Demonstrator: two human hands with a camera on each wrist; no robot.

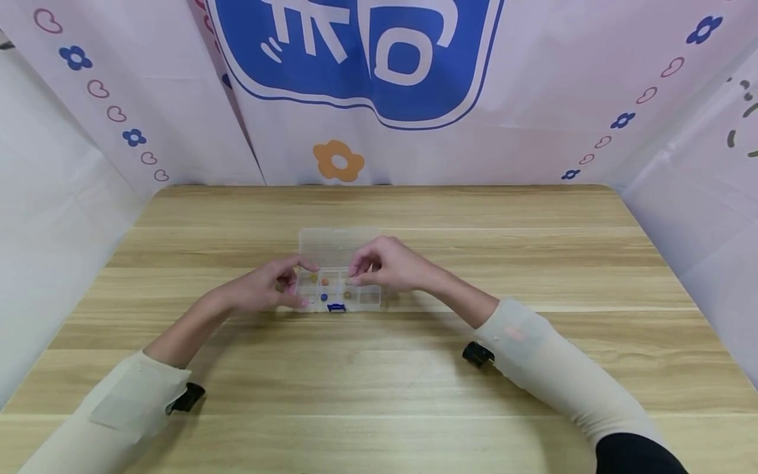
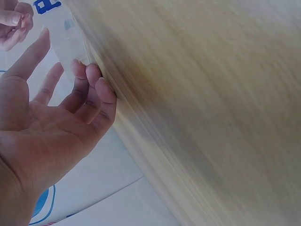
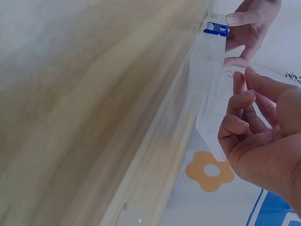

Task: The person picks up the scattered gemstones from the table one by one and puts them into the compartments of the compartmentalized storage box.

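We have the clear box (image 1: 339,283) mid-table (image 1: 533,263), lid up, long axis running left-right between our hands. Left hand (image 1: 269,286) touches its left end, fingers loosely spread; right hand (image 1: 387,263) sits at the lid's right edge, fingers curled, grip unclear. Both equally near.

The box (image 1: 337,276) at the middle of the table is clear plastic, smooth and faintly frosted, its raised lid (image 1: 334,249) the same see-through stuff; the clasp (image 1: 335,307) on its near edge is glossy blue plastic; the table (image 1: 414,382) is pale wood-grain, matt and streaked lengthwise; the sleeves (image 1: 551,368) look like soft, matt cream cloth; the backdrop (image 1: 533,99) past the far edge is smooth printed sheet with a slight sheen
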